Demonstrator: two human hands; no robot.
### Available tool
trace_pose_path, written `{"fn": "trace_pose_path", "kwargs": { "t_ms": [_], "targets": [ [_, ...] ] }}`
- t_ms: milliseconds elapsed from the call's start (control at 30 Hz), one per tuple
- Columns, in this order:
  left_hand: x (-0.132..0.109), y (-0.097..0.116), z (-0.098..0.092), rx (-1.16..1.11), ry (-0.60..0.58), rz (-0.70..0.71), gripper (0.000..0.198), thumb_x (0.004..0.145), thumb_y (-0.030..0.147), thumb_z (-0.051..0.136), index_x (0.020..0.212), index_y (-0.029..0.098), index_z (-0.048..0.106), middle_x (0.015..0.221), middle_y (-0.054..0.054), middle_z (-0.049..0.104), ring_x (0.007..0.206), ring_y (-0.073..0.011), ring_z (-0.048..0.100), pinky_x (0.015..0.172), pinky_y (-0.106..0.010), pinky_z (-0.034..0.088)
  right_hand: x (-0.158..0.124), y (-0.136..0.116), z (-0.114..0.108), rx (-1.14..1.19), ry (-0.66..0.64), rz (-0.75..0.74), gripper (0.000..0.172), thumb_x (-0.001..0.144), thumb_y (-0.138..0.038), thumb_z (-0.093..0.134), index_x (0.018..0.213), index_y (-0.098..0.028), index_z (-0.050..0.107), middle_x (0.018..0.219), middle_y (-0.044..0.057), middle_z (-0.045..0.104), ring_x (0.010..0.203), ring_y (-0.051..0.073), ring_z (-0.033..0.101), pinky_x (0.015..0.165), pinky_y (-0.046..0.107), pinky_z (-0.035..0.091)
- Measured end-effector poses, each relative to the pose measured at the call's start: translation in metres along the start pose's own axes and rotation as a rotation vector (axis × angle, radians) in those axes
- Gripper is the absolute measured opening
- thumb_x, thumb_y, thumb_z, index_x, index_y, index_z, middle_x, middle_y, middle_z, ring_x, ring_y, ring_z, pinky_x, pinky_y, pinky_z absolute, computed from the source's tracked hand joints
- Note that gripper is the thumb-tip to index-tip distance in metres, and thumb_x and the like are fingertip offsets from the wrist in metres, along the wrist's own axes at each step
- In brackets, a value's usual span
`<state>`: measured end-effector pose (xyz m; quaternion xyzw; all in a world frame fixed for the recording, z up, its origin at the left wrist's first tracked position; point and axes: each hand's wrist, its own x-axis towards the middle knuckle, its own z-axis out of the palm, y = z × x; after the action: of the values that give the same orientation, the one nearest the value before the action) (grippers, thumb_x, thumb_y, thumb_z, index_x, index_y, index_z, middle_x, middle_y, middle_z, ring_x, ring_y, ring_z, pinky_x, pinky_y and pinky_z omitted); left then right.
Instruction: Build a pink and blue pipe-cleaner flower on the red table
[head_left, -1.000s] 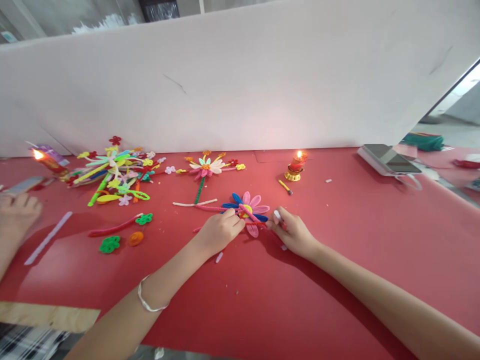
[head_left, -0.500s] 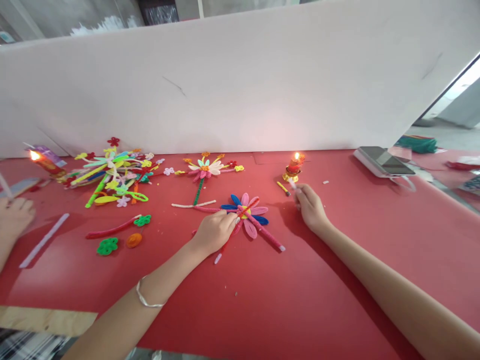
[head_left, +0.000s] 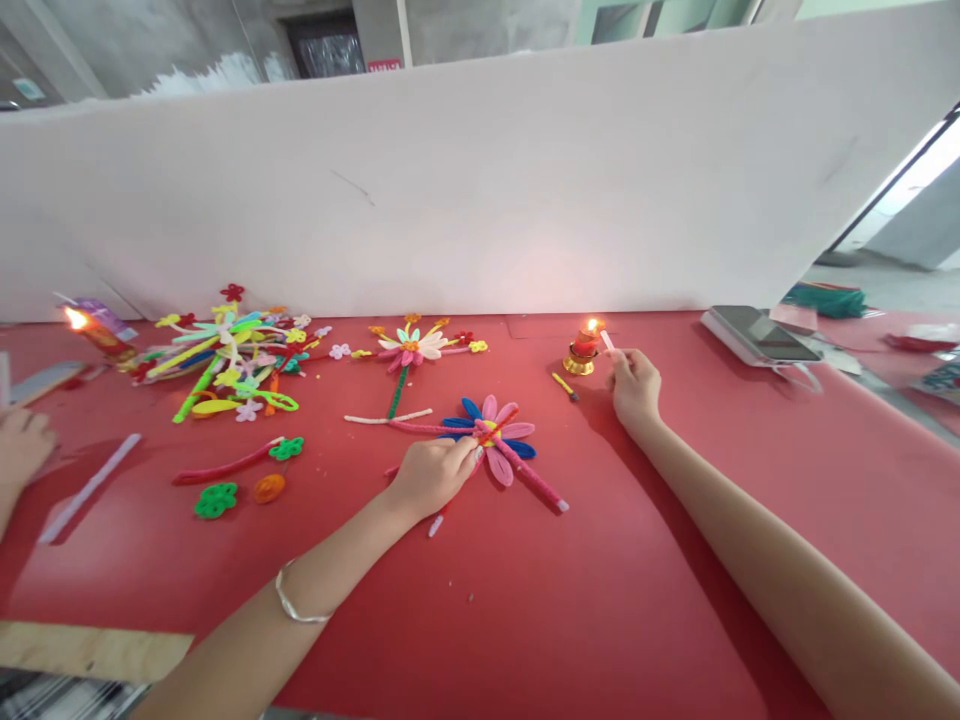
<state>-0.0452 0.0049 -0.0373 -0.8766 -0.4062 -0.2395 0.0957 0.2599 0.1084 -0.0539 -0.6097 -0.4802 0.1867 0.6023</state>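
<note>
My left hand (head_left: 435, 473) is closed on a thin red stem lying across the yellow centre of a pink and blue flower (head_left: 499, 467). Pink stems with pale tips extend from that flower over the red table (head_left: 585, 620). My right hand (head_left: 636, 388) pinches a small whitish stick (head_left: 607, 341), its tip just right of a lit red candle (head_left: 589, 338) in a gold holder (head_left: 579, 364). Below the candle lies a short yellow stick with a dark end (head_left: 565, 387). A finished-looking flower with a green stem (head_left: 399, 392) lies behind my left hand.
A pile of colourful fuzzy flowers (head_left: 232, 350) lies at the back left, near another lit candle (head_left: 101, 333). Green flower pieces (head_left: 216, 501) lie before it. Another person's hand (head_left: 24, 443) is at the left edge. A phone (head_left: 761, 336) rests at the right by the white panel (head_left: 480, 190).
My right hand has moved slightly right and up, and the whitish stick now points up beside the flame. My left hand keeps its hold. The view has tilted slightly upward.
</note>
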Motion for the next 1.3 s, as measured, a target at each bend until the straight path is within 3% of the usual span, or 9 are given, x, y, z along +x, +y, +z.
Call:
{"fn": "trace_pose_path", "kwargs": {
  "t_ms": [167,500,1300],
  "targets": [
    [0.0,0.0,0.001,-0.019,-0.048,0.015,0.026,0.091,0.025,0.037,0.097,0.016,0.061,0.059,-0.002,0.062,0.058,-0.0127,0.06,0.052,-0.02,0.039,0.004,-0.002,0.002,-0.061,-0.016,-0.018,0.021,0.081,-0.04,0.047,0.074,-0.02,0.052,0.044,-0.006,0.047,0.042,0.011,0.043,0.047,0.024,0.034],
    [0.002,0.002,0.0,-0.015,-0.087,0.025,0.028,0.09,0.026,0.039,0.107,0.017,0.06,0.064,-0.002,0.065,0.059,-0.0133,0.061,0.052,-0.02,0.041,0.002,-0.004,-0.001,-0.065,-0.039,0.012,0.026,0.077,-0.047,0.055,0.079,-0.022,0.048,0.047,-0.006,0.049,0.043,0.012,0.044,0.047,0.025,0.035],
    [0.004,0.002,-0.005,-0.041,-0.142,0.034,0.026,0.09,0.027,0.039,0.086,0.016,0.063,0.064,-0.003,0.064,0.061,-0.0136,0.061,0.054,-0.021,0.041,0.006,0.007,-0.002,0.001,0.019,0.003,0.03,0.074,-0.051,0.056,0.079,-0.022,0.051,0.047,-0.007,0.041,0.041,0.01,0.035,0.042,0.024,0.027]
  ]
}}
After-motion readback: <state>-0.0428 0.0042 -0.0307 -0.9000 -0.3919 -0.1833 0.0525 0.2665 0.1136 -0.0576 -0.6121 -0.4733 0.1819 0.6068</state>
